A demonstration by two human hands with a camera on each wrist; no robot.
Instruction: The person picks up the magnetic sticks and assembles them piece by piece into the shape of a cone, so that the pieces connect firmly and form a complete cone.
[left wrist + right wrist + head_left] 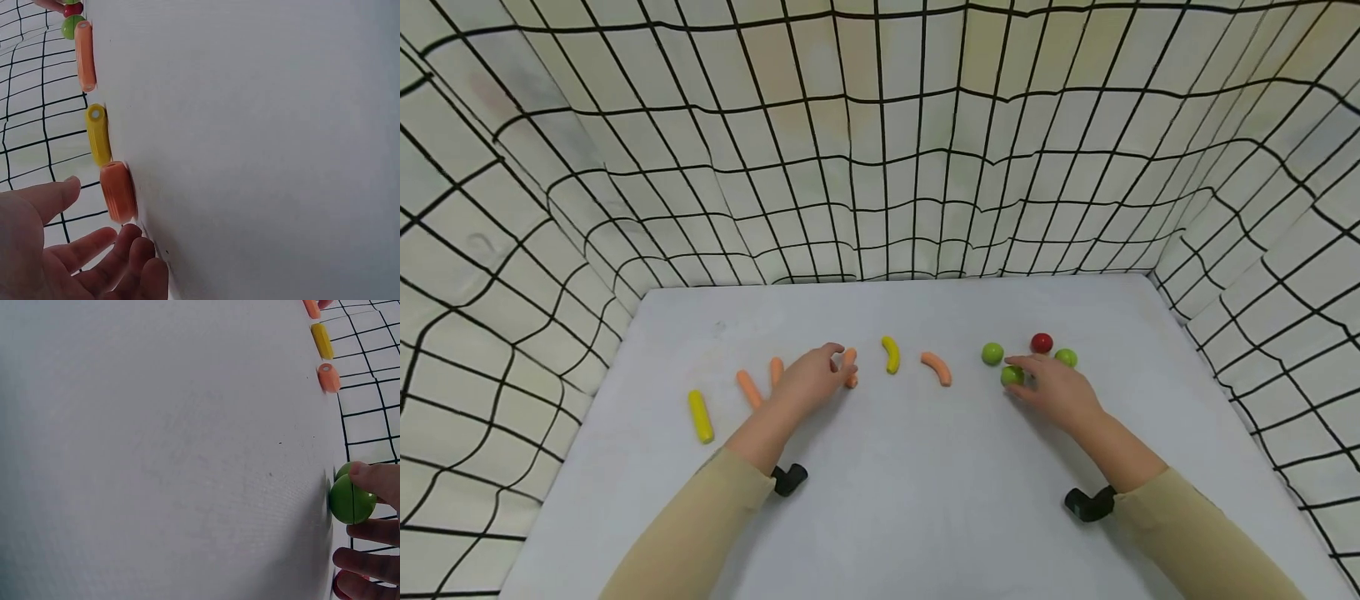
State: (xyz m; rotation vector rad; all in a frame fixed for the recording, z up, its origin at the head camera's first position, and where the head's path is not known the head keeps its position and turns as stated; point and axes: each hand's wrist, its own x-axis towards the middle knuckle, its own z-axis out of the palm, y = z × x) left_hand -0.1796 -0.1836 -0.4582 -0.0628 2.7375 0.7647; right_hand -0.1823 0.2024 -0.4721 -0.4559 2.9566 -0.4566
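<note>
My left hand (811, 379) reaches over the white table with thumb and fingers spread around a short orange stick-shaped piece (852, 375). In the left wrist view that orange piece (119, 192) stands just past the fingertips, with a gap to the thumb (59, 195). At the right, my right hand (1060, 390) pinches a green ball (1012, 377) between thumb and fingers. The right wrist view shows the thumb lying over the top of this green ball (351, 501), which has a dark seam, and a finger at its lower side. Another green ball (992, 354) sits close by.
A red ball (1041, 343) and a green ball (1066, 357) lie beyond the right hand. Between the hands are a yellow curved piece (891, 355) and an orange curved piece (936, 368). Left lie orange sticks (748, 388) and a yellow stick (701, 416). Black netting (887, 183) surrounds the table.
</note>
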